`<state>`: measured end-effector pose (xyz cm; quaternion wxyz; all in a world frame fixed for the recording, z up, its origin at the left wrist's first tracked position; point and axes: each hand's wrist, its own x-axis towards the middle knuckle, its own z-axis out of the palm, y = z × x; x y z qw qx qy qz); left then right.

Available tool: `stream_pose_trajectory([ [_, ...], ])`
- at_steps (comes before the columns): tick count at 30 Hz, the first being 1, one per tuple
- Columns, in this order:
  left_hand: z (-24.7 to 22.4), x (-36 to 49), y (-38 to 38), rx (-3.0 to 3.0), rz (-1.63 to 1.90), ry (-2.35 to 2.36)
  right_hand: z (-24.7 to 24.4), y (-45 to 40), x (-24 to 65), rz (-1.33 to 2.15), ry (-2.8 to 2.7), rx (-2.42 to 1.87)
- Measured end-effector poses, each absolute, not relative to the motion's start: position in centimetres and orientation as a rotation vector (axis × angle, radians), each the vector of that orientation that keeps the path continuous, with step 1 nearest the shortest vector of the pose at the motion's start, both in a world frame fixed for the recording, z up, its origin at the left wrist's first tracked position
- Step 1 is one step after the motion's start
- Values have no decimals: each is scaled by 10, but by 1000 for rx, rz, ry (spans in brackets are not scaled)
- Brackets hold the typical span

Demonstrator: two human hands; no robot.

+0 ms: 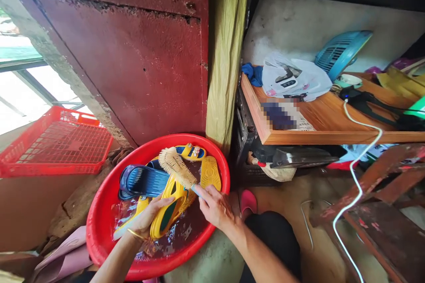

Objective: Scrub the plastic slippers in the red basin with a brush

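Note:
My left hand (149,217) grips a yellow sandal (168,212) over a round red plastic basin (91,230) holding shallow soapy water (189,219). My right hand (215,207) is closed on the pale blue handle of a scrubbing brush (175,168), whose tan bristles lie against the sandal's top. A navy slipper (142,181) lies in the basin beside the brush. Behind it are a yellow sole (210,173) and a yellow-and-blue sandal (191,152). My hands hide part of the basin's floor.
A red plastic crate (56,141) stands left of the basin, before a dark red metal door (116,62). A wooden post (226,53) rises behind it. To the right are a wooden shelf (255,106) holding a plastic bag (295,77), a blue fan (341,53) and a white cable (358,177).

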<state>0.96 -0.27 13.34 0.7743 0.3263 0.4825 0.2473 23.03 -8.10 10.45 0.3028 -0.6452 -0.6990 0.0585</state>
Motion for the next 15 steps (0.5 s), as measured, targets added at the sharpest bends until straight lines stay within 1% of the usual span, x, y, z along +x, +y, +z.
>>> stream_pose_trajectory([
  [3, 131, -2, 2, 540, 504, 994, 104, -78, 235, 168, -1760, -1803],
  [5, 131, -5, 6, 457, 602, 931, 104, -75, 235, 178, -1667, -1806],
  [7, 132, -4, 10, 425, 668, 882, 104, -75, 229, 162, -1662, -1694],
  [10, 134, 0, 15, 431, 676, 867, 100, -79, 213, 132, -1817, -1540],
  [12, 135, 1, 17, 453, 684, 865, 96, -79, 208, 124, -1887, -1582],
  [15, 135, 0, 18, 519, 716, 823, 95, -74, 213, 126, -1789, -1757],
])
